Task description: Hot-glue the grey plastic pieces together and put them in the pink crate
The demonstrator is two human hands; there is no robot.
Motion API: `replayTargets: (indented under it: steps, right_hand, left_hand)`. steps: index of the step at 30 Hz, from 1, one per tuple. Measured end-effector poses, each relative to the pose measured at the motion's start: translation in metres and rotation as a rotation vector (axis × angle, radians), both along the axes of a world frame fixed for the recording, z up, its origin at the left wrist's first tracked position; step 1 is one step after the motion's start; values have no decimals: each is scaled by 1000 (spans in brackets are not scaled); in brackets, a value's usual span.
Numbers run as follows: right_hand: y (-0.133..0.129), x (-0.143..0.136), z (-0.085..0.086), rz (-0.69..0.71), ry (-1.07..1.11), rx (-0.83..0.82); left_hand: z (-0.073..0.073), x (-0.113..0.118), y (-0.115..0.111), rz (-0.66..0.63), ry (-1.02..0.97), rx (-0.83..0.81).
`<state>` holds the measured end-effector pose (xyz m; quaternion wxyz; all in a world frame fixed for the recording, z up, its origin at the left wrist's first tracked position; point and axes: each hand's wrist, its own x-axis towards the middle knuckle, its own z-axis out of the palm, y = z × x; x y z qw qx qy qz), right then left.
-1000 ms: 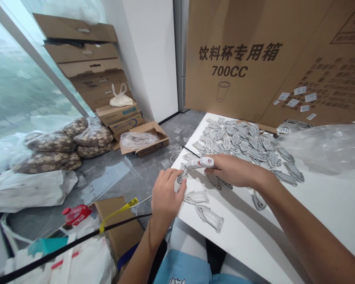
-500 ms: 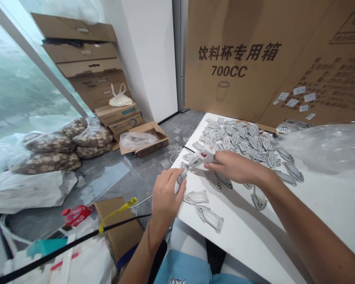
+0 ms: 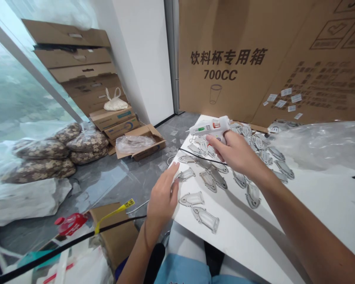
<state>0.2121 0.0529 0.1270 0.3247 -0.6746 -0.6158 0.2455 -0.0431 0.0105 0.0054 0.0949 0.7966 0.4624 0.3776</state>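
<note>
Grey floor, pale wall, bright slanting window beside stacked brown boxes.

Pcs (image 3: pixel 208 180) on tbl (image 3: pixel 230 228) (ctn (image 3: pixel 225 31) behind)

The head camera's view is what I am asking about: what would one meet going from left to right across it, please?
Red-labelled bottle, yellow tag, left hand, white glue gun in the right hand, crumpled clear plastic.

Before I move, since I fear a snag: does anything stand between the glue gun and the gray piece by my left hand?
Yes: between the right hand's glue gun and the gray piece, a black cord crosses, and another flat piece lies past it.
</note>
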Motion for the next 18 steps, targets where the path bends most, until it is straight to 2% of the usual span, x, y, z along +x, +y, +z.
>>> replayTargets:
  steps: [3, 7, 10, 13, 18]
  right_hand:
    - [-2, 1, 4, 27, 64, -15]
    - [-3, 0, 6, 53, 123, -5]
    - [-3, -1, 7, 55, 131, 4]
    - [-3, 0, 7, 52, 124, 2]
    - [-2, 0, 7, 67, 97, -16]
  left_hand:
    - [12, -2, -5, -41, -48, -55]
    - [24, -10, -9, -289, 95, -254]
    - [27, -19, -6, -331, 147, -246]
    - [26, -29, 0, -272, 218, -145]
    - [17, -35, 8, -14, 292, 12]
